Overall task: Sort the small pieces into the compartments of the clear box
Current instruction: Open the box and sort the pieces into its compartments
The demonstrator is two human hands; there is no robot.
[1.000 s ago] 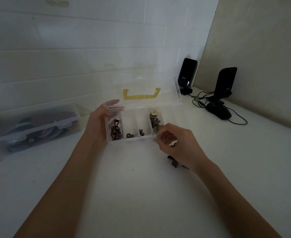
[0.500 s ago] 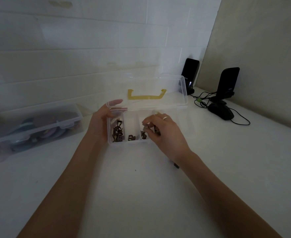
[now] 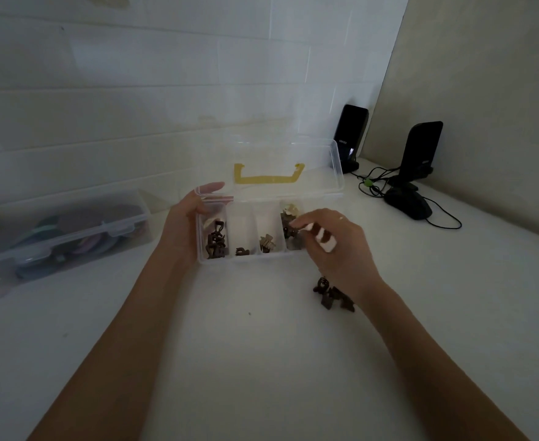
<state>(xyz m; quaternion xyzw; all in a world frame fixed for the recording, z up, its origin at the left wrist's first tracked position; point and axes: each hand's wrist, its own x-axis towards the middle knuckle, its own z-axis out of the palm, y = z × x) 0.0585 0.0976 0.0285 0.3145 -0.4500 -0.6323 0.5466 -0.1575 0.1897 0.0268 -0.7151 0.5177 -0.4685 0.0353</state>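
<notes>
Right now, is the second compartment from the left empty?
No. One small dark piece lies at the near end of that compartment of the clear box; the rest of it is bare.

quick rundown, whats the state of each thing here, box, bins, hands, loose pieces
clear box: lid open, tipped back
left hand: gripping the box's left end
right hand: over the box's right end, fingers curled; holding anything, cannot tell
small pieces: a few loose on the table
second bin from the left: fewest pieces inside
storage box: lid shut
</notes>
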